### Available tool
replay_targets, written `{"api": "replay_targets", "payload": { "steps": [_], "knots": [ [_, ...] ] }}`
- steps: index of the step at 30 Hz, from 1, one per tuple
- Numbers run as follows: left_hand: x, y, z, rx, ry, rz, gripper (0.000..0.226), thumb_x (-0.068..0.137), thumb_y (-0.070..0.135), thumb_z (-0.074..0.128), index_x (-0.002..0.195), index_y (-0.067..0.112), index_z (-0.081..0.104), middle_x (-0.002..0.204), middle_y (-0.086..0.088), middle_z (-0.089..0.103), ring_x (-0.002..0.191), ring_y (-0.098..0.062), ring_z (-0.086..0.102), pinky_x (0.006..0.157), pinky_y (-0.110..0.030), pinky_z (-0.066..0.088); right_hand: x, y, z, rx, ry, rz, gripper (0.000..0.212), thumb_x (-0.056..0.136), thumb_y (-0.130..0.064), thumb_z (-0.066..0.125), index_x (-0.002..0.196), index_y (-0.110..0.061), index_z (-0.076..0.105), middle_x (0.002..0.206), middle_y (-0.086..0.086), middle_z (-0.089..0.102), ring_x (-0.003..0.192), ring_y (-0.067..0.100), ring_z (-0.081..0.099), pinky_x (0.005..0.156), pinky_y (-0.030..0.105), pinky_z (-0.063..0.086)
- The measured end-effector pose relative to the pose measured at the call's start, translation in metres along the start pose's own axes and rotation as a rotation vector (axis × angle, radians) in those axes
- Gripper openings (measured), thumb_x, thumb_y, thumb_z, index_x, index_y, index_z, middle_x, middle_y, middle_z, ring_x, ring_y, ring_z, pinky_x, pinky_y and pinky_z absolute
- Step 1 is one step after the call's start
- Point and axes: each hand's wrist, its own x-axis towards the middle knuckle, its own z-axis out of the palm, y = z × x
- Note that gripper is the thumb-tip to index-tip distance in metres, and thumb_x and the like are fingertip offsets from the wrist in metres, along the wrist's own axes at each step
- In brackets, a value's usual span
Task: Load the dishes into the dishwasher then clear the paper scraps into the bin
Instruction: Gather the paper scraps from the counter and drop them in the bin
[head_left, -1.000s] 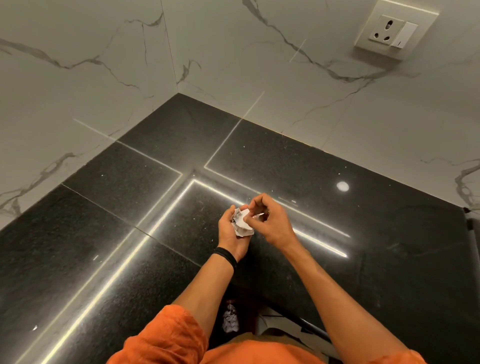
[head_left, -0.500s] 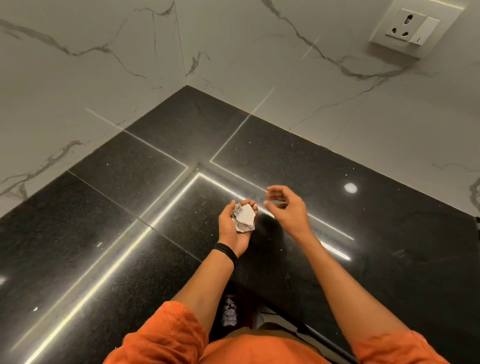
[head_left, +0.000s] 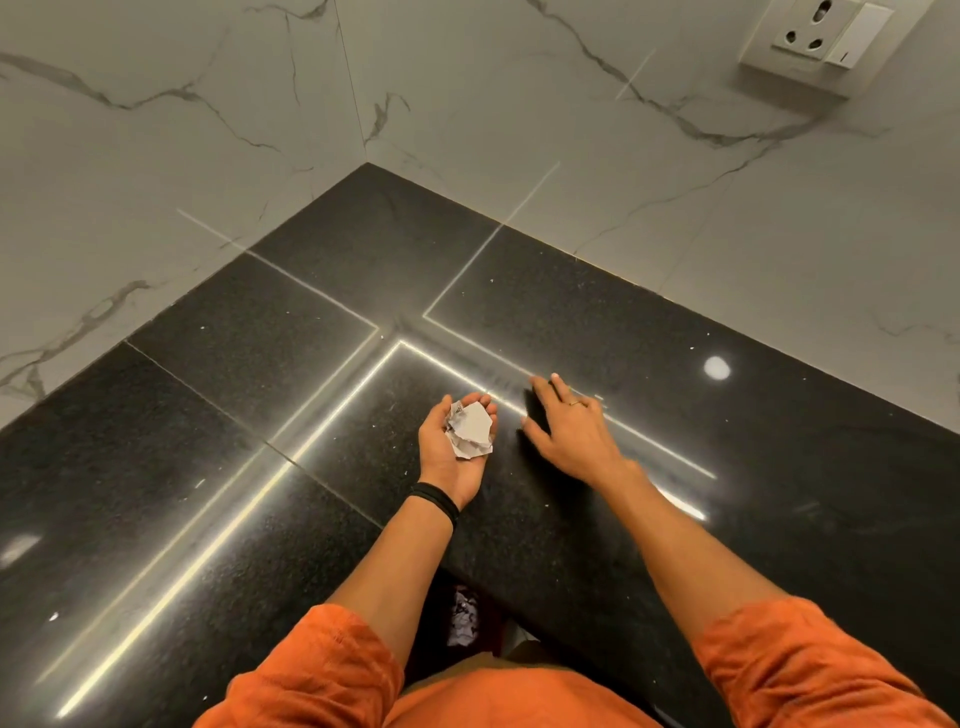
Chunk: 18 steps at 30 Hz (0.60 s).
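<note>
Several white torn paper scraps (head_left: 471, 430) lie bunched in my left hand (head_left: 453, 452), which is turned palm up above the black countertop (head_left: 675, 415), its fingertips curled round the far side of the pile. A black band circles that wrist. My right hand (head_left: 569, 428) is just to the right, palm down with fingers straight, low over the countertop and slightly blurred. It holds nothing. A tiny white fleck (head_left: 598, 398) lies on the stone beside its fingers. No dishes or dishwasher are in view.
White marble walls meet at the corner (head_left: 367, 156) behind the counter. A wall socket (head_left: 815, 36) sits at the upper right. Below the counter's front edge, between my arms, a dark container (head_left: 464, 618) shows crumpled paper inside.
My right hand left the scraps it was pressing into my left palm, moved right and flattened out, palm down, over the countertop. My left hand kept the scraps.
</note>
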Motion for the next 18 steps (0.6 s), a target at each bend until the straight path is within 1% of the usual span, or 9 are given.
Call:
{"api": "replay_targets", "payload": {
  "steps": [3, 5, 9, 11, 12, 13, 15, 16, 18],
  "knots": [
    [0.000, -0.003, -0.002, -0.012, 0.003, 0.002, 0.037, 0.100, 0.031, 0.050, 0.102, 0.000, 0.069, 0.098, -0.017, 0.071, 0.090, -0.027, 0.067, 0.092, -0.035, 0.050, -0.020, -0.008, 0.007, -0.059, -0.005, -0.102, 0.063, 0.100, -0.048, 0.039, 0.156, -0.024, 0.021, 0.164, 0.007, 0.027, 0.154, 0.020, 0.015, 0.118, 0.045, 0.021],
    [0.000, -0.004, -0.004, -0.020, -0.001, 0.003, 0.037, 0.101, 0.032, 0.049, 0.102, 0.000, 0.069, 0.096, -0.017, 0.071, 0.090, -0.027, 0.068, 0.092, -0.035, 0.051, -0.032, -0.015, 0.013, -0.117, 0.007, -0.179, 0.060, 0.099, -0.044, 0.038, 0.153, -0.022, 0.027, 0.164, 0.005, 0.029, 0.155, 0.020, 0.012, 0.117, 0.045, 0.024],
    [-0.003, 0.002, -0.007, -0.031, -0.023, 0.001, 0.038, 0.101, 0.032, 0.048, 0.100, 0.001, 0.069, 0.094, -0.015, 0.071, 0.089, -0.026, 0.067, 0.088, -0.034, 0.052, -0.050, -0.025, 0.021, -0.168, -0.014, -0.257, 0.060, 0.097, -0.041, 0.035, 0.152, -0.020, 0.035, 0.164, 0.005, 0.027, 0.155, 0.020, 0.012, 0.116, 0.046, 0.027],
    [-0.004, 0.006, -0.008, -0.036, -0.029, 0.002, 0.037, 0.101, 0.032, 0.047, 0.101, 0.001, 0.068, 0.094, -0.015, 0.070, 0.088, -0.026, 0.067, 0.085, -0.033, 0.052, -0.054, -0.024, 0.021, -0.122, 0.014, -0.253, 0.054, 0.097, -0.037, 0.037, 0.150, -0.023, 0.038, 0.161, 0.004, 0.036, 0.152, 0.020, 0.023, 0.114, 0.045, 0.031],
    [-0.004, 0.008, -0.009, -0.035, -0.029, 0.002, 0.037, 0.101, 0.032, 0.047, 0.101, 0.001, 0.068, 0.095, -0.015, 0.070, 0.087, -0.026, 0.067, 0.083, -0.033, 0.052, -0.054, -0.025, 0.019, -0.029, 0.047, -0.219, 0.048, 0.097, -0.033, 0.040, 0.145, -0.026, 0.040, 0.154, 0.002, 0.045, 0.146, 0.018, 0.037, 0.111, 0.042, 0.036],
    [-0.004, 0.010, -0.008, -0.031, -0.030, -0.001, 0.037, 0.101, 0.032, 0.047, 0.101, 0.001, 0.068, 0.096, -0.015, 0.070, 0.087, -0.026, 0.067, 0.081, -0.032, 0.052, -0.054, -0.028, 0.015, 0.134, 0.087, -0.153, 0.041, 0.098, -0.028, 0.043, 0.139, -0.029, 0.042, 0.144, -0.001, 0.056, 0.133, 0.012, 0.052, 0.105, 0.038, 0.041],
    [-0.005, 0.012, -0.006, -0.022, -0.035, -0.007, 0.037, 0.101, 0.031, 0.048, 0.101, 0.001, 0.068, 0.098, -0.016, 0.069, 0.087, -0.026, 0.067, 0.080, -0.032, 0.052, -0.051, -0.040, 0.007, 0.608, 0.139, 0.057, 0.027, 0.102, -0.022, 0.047, 0.127, -0.031, 0.049, 0.125, -0.012, 0.069, 0.104, -0.005, 0.063, 0.095, 0.030, 0.050],
    [-0.005, 0.011, -0.005, -0.020, -0.040, -0.008, 0.036, 0.100, 0.031, 0.048, 0.102, 0.000, 0.067, 0.099, -0.016, 0.069, 0.087, -0.026, 0.067, 0.081, -0.033, 0.052, -0.049, -0.048, 0.003, 0.819, 0.155, 0.153, 0.022, 0.103, -0.022, 0.049, 0.124, -0.030, 0.052, 0.119, -0.014, 0.071, 0.103, -0.007, 0.064, 0.094, 0.030, 0.052],
    [-0.007, 0.010, -0.002, -0.017, -0.054, -0.011, 0.036, 0.100, 0.031, 0.049, 0.101, 0.000, 0.067, 0.098, -0.017, 0.068, 0.086, -0.026, 0.067, 0.080, -0.033, 0.054, -0.045, -0.060, -0.002, 1.036, 0.219, 0.239, 0.018, 0.103, -0.019, 0.053, 0.118, -0.027, 0.056, 0.109, -0.012, 0.075, 0.107, -0.001, 0.066, 0.096, 0.033, 0.053]
  ]
}}
